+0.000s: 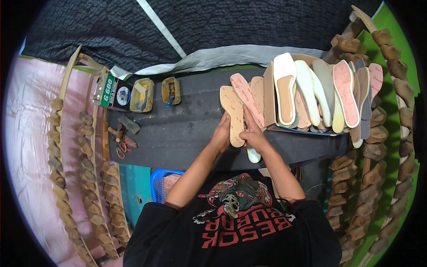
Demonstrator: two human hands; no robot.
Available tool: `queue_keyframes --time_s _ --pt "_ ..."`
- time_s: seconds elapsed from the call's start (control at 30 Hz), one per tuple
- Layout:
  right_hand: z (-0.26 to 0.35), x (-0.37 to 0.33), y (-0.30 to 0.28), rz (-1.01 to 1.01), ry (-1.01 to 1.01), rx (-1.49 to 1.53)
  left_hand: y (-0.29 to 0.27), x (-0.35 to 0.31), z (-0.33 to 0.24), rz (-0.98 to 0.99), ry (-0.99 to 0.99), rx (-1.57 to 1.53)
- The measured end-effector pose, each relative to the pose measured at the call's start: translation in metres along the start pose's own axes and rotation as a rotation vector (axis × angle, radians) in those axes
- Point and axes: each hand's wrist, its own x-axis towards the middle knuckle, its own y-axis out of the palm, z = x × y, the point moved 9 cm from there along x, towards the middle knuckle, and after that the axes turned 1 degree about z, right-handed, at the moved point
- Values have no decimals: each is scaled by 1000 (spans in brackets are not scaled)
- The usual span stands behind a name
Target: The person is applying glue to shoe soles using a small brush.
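Between my two hands stands a tan shoe insole (234, 116) with small dark print on its face, its wide end up. My left hand (221, 135) closes on its left edge near the heel. My right hand (255, 134) grips the heel's right side, thumb across the face. Behind my right hand, a pink insole (242, 87) and another tan insole (258, 91) rest by the box. The pale end of another insole (253, 154) shows below my right hand; whether that hand holds it I cannot tell.
At right, an open cardboard box (269, 95) is packed with upright insoles. At left are a green-and-white box (111, 91), two small tubs (148, 105) with tools, and scissors (120, 144). A blue basket (156, 183) sits below the table edge. Racks of wooden shoe lasts (376, 151) flank both sides.
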Motion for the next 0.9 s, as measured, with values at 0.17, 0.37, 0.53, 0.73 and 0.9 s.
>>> queue_keyframes --time_s 0.17,0.37,0.53,0.73,0.9 --pt "-8 15 17 169 -106 173 12 -28 -12 -82 -130 -80" --pt "-13 24 34 69 -86 151 -27 -42 -15 -105 -31 -187" --pt "-12 36 61 32 -45 -27 -70 -58 -14 -49 -41 -287" --pt "-23 63 89 -8 51 -149 -120 -86 -19 35 -160 -435" --pt "-39 106 123 -67 93 -175 -161 -115 -14 113 -217 -552"
